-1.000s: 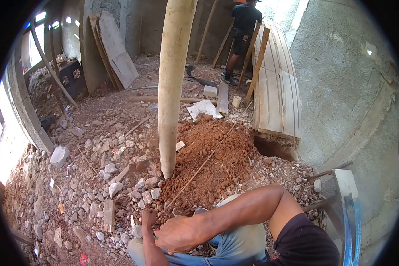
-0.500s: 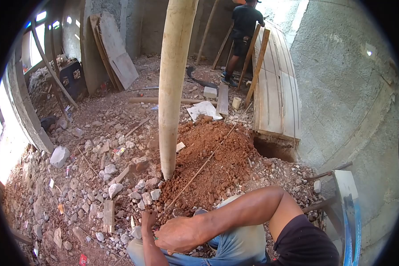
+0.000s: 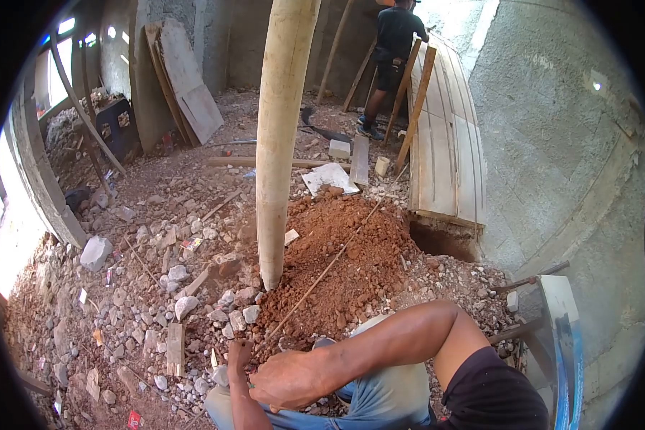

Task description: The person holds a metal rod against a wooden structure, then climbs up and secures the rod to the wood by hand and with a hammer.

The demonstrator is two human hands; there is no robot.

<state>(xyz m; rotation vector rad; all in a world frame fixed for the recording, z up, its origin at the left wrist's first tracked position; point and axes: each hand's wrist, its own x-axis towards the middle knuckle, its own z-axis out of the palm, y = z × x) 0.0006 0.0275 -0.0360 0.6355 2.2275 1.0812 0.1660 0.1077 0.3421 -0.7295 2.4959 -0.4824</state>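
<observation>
My left hand (image 3: 239,352) is curled in at the end of its raised forearm, above the rubble, with nothing visible in it. Just right of it, my right hand (image 3: 287,380) is bent down at the wrist against my left forearm, its fingers mostly hidden. A small green spot shows where the two meet. Both arms rest over my knees in blue jeans (image 3: 380,401). Beyond my hands, a thin stick (image 3: 322,278) lies slanting across a mound of red soil (image 3: 351,251). A thick pale wooden pole (image 3: 279,143) stands at the mound's left edge.
Broken stones (image 3: 186,307) and scraps cover the ground. A dark pit (image 3: 444,240) opens below pale panels (image 3: 437,150) against the right wall, propped by wooden struts (image 3: 414,107). Another person (image 3: 396,50) stands at the back. A blue-and-white board edge (image 3: 562,322) is at right.
</observation>
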